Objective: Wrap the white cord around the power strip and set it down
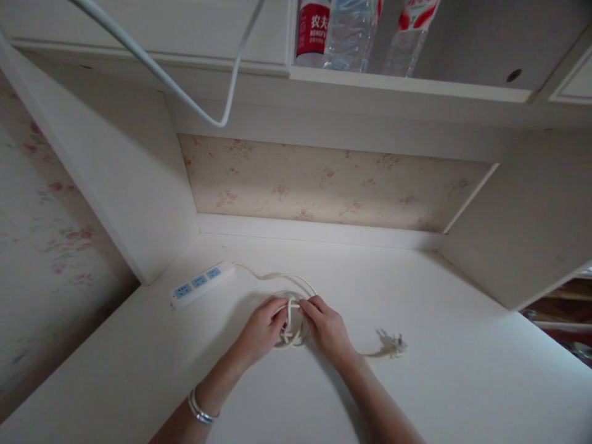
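White cable [152,66] | left hand [259,330], right hand [330,331]: fingers [316,305] clamped on coiled cord [290,313] | shelf [407,89]: bottles [349,37]

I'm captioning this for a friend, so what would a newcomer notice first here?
Probably the left hand and right hand pinching a looped cord over the desk. A blue-socketed power strip lies to the left, a plug to the right. Above, a red-labelled bottle stands on the shelf.

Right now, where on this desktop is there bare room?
Bare: the desktop between the plug and right side panel, and in front of the power strip. Crowded: the middle, where left hand and right hand hold the coiled cord.
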Tool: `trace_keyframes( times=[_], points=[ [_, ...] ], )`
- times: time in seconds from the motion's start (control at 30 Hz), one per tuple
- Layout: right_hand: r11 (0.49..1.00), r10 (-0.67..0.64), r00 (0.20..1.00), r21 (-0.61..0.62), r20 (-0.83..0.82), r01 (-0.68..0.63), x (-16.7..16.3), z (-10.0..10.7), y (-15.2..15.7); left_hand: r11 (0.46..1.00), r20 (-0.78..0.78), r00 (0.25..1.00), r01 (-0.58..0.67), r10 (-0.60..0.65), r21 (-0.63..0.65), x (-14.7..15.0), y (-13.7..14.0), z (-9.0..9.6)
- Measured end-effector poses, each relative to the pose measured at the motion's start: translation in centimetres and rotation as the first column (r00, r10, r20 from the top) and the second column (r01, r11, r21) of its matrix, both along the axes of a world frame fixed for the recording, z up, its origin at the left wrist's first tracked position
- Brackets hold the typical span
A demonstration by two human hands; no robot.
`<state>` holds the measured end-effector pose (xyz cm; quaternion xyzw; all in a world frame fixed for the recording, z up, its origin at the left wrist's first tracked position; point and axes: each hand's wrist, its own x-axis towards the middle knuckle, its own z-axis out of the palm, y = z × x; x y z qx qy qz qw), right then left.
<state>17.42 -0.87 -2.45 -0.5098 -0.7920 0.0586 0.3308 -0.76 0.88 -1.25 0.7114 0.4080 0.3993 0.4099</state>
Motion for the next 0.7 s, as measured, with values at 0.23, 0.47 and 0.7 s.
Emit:
trace_keyframes(
  times=[0.23, 0.47, 0.7],
  points=[
    [0.993, -0.003, 0.985, -0.119, -0.171, -0.018, -0.3, -0.3, 0.2, 0.988, -0.021, 0.989, -0.145, 0.147, 0.056, 0.0, 0.3, -0.4],
    [0.963, -0.050, 0.997, -0.261, 0.067, 0.066, 3.5, -0.6, 0.7, 0.904, 0.107, 0.899, -0.427, 0.425, -0.009, -1.9, 2.1, -1.3],
    [0.964, -0.258, 0.954, 0.110, 0.150, 0.243, 4.9, 0.5, 1.1, 0.946, 0.229, 0.924, -0.271, 0.308, -0.178, -1.6, 1.8, -0.6]
  ],
)
